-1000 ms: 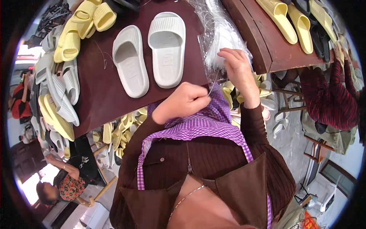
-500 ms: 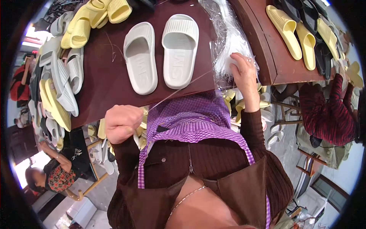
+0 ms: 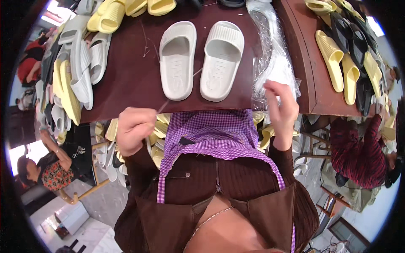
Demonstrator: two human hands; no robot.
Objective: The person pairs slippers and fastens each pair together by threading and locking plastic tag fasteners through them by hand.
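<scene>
Two light grey slide slippers, the left one (image 3: 172, 86) and the right one (image 3: 215, 89), lie side by side on the dark red table (image 3: 126, 84), toes pointing away from me. My left hand (image 3: 136, 130) is closed at the table's near edge, pinching one end of a thin whitish strand (image 3: 163, 107). That strand runs up toward the slippers, and part of it shows in the gap between them. Beside a clear plastic bag (image 3: 263, 38) holding a bundle of white strands (image 3: 279, 69), my right hand (image 3: 286, 109) has its fingers apart and holds nothing I can see.
Grey slippers (image 3: 80, 55) and yellow ones (image 3: 112, 17) crowd the table's left and far edges. More yellow slides (image 3: 330, 59) and black ones lie on a second table (image 3: 301, 46) at right. People sit at left (image 3: 57, 168) and right (image 3: 358, 152).
My right hand has drawn back from the bag's strands toward me. The strand, earlier stretched between my hands, now runs from my left hand toward the slippers. The view has shifted slightly.
</scene>
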